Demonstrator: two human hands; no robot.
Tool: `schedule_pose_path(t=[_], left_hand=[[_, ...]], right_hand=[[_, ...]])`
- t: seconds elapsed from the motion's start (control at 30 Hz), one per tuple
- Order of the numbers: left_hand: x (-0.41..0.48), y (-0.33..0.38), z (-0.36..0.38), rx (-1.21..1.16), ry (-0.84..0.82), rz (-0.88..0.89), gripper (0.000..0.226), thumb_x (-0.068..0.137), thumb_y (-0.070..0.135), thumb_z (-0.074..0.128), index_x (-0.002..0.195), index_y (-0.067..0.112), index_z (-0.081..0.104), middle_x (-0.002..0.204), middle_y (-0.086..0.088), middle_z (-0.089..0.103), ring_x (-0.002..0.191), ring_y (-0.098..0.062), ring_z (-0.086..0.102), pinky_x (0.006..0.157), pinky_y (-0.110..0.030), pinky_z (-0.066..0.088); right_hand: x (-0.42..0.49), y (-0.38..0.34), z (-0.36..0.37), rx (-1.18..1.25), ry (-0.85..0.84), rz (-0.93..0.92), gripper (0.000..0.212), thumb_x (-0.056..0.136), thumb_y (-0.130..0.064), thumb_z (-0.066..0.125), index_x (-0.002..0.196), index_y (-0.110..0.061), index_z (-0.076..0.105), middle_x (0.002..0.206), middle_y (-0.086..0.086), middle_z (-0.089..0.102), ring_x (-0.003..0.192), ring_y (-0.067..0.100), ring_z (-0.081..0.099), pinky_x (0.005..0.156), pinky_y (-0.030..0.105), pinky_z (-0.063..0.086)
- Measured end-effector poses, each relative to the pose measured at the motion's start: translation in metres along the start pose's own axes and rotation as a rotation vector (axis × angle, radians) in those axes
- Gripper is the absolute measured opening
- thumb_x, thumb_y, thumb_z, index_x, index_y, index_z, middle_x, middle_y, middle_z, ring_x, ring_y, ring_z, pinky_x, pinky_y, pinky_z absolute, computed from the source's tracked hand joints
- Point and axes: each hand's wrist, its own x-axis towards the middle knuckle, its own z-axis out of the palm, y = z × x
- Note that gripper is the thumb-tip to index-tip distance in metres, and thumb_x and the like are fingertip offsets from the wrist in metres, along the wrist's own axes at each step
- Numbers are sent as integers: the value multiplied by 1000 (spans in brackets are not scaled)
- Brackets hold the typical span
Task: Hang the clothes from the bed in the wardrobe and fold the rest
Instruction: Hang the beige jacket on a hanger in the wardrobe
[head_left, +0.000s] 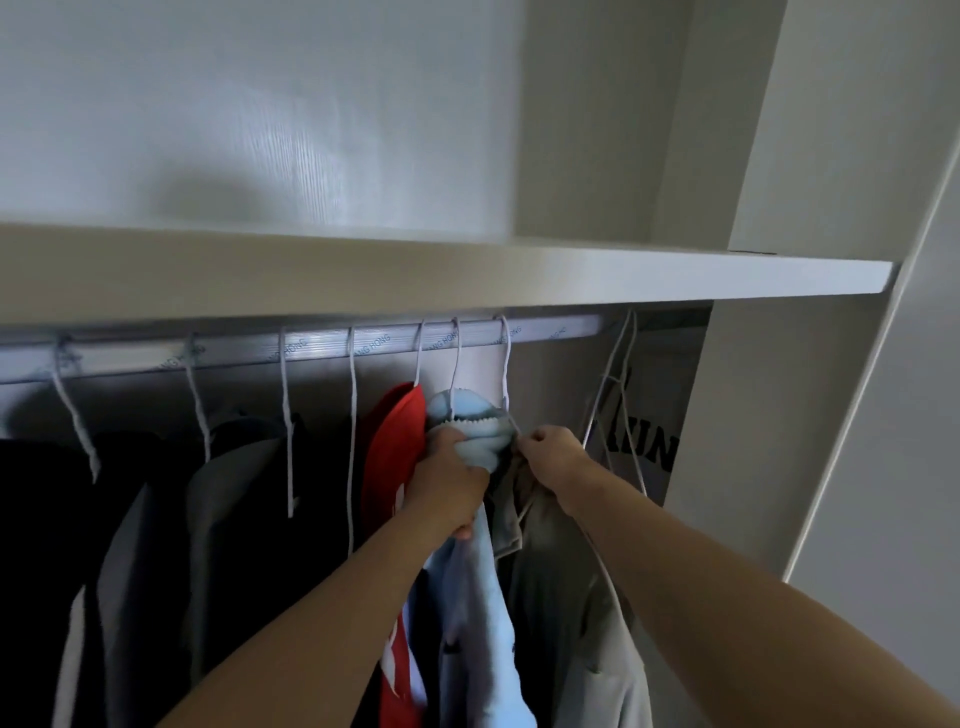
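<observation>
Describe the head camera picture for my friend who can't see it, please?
Two bare hands work at a wardrobe rail: the left hand grips a light blue garment, the right hand pinches the white hanger beside it, over a beige garment. A red garment and dark clothes hang further left, under a white shelf.

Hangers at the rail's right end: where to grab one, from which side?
Pinch the wire neck of the hangers just below the hooks, coming from the front-left. The side panel stands close on their right, the neck is bare thin wire, and lifting there should clear the rail.
</observation>
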Motion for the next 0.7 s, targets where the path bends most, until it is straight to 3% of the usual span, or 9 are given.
schedule_pose_path(t=[0.1, 0.17, 0.27, 0.33, 0.4, 0.47, 0.57, 0.63, 0.7], left_hand=[[-3, -1, 0, -19, -15, 8, 34, 84, 16, 47, 111, 36, 44, 89, -9, 56, 60, -20, 59, 38, -21, 45], [-9, -3, 2, -69, -42, 9, 34, 87, 17, 47, 110, 41, 43, 100, -9, 55, 68, -17, 55, 38, -21, 46], [-17, -7, 7, -85, 1, 40, 50, 88, 13, 49, 131, 38, 40, 113, -5, 48, 78, -15, 53, 40, -22, 50], [-24, -6, 12, 10, 82, 121, 56, 84, 9, 54, 135, 27, 42, 119, -10, 50, 96, -26, 56, 70, -35, 56], [-33, -3, 16, 108, 164, 150, 51, 79, 6, 59, 128, 17, 51, 114, -18, 56, 105, -31, 54, 86, -30, 44], [-45, 3, 21, 105, 200, 173, 38, 77, 4, 60, 115, 8, 59, 102, -23, 61, 98, -33, 56, 80, -29, 39], [-66, 12, 39, -24, 125, 233, 22, 79, 1, 59, 100, 5, 64, 86, -25, 63, 83, -38, 61, 75, -37, 48], [-83, 16, 58, -115, 7, 230, 16, 82, 5, 58, 92, 17, 63, 76, -13, 63, 71, -29, 62, 68, -37, 53], [-103, 15, 79, -201, -96, 233, 18, 83, 6, 57, 84, 24, 60, 60, 3, 54, 46, -11, 53, 48, -23, 46]], right_hand=[[-4, 3, -3, 5, -2, -6, 17, 91, -19, 56, 84, -7, 63, 67, 2, 53, 67, 15, 50, 44, 15, 34], [-8, 7, -5, 44, -3, 2, 22, 91, -24, 58, 99, -5, 66, 83, 7, 61, 78, 18, 55, 59, 20, 40], [-17, 17, -6, 97, 29, 35, 25, 89, -30, 60, 100, -8, 66, 90, 8, 62, 83, 19, 55, 70, 23, 39], [-26, 25, -6, 161, 47, 62, 20, 88, -33, 61, 89, -13, 63, 85, 6, 60, 81, 19, 55, 69, 23, 39], [-37, 34, -7, 220, 68, 85, 20, 89, -33, 60, 86, -13, 62, 82, 6, 59, 80, 20, 55, 69, 25, 41], [-50, 42, -9, 242, 93, 105, 19, 89, -29, 59, 86, -11, 63, 77, 5, 57, 76, 19, 54, 67, 25, 41], [-72, 59, -16, 326, 124, 157, 17, 88, -20, 57, 72, -15, 56, 65, 3, 53, 58, 15, 47, 50, 23, 36], [-92, 72, -25, 417, 141, 203, 15, 89, -14, 53, 74, -13, 55, 61, 3, 50, 49, 14, 43, 38, 18, 31], [-119, 88, -37, 505, 180, 241, 16, 90, -9, 49, 75, -11, 53, 59, 4, 50, 43, 14, 40, 34, 14, 27]])
